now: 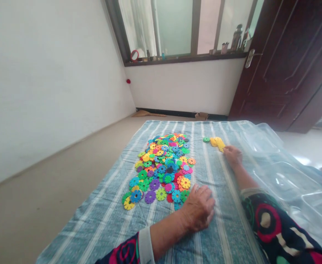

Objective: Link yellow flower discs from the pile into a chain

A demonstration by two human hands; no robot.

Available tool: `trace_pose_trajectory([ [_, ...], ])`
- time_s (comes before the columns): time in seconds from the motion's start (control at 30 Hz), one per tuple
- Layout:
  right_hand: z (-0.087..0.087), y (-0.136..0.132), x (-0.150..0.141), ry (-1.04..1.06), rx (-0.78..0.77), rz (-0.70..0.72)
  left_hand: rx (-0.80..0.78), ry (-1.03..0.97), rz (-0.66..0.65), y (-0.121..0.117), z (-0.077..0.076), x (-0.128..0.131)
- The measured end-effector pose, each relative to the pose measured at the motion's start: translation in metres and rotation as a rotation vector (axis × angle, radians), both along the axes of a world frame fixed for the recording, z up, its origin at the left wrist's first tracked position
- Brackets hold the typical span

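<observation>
A large heap of notched plastic snowflake discs (161, 170) in many colours lies on the striped cloth. My left hand (199, 207) rests palm down at the heap's near right corner. Its fingers are loosely bent and slightly apart; no piece shows in them, though the underside is hidden. Farther right, my right hand (233, 157) pinches the near end of a small group of yellow snowflake discs (217, 142). Whether those discs are joined or just overlap I cannot tell. One green disc (206, 139) lies at the group's left end.
Clear plastic containers (287, 179) stand along the right side of the cloth-covered table (94, 220). A white wall (53, 66) rises on the left. Beyond the table are a window sill (183, 59) with small items and a dark red door (282, 62).
</observation>
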State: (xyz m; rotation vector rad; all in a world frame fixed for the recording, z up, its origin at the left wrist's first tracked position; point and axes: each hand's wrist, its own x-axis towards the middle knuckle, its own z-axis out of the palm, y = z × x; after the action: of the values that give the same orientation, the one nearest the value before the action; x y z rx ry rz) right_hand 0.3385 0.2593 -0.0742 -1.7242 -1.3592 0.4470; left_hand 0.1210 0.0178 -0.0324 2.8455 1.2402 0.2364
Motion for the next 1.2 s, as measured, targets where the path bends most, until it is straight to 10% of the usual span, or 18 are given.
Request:
trace_pose_trajectory([
  [0.43, 0.003, -0.027, 0.0, 0.041, 0.014, 0.051, -0.041, -0.042, 0.014, 0.028, 0.0, -0.005],
  [0.9, 0.005, -0.052, -0.008, -0.021, 0.011, 0.028, 0.222, -0.33, 0.711, 0.122, 0.02, -0.125],
  [1.2, 0.01, -0.053, -0.009, -0.062, 0.025, 0.012, 0.335, -0.362, 0.683, 0.127, -0.004, -0.149],
])
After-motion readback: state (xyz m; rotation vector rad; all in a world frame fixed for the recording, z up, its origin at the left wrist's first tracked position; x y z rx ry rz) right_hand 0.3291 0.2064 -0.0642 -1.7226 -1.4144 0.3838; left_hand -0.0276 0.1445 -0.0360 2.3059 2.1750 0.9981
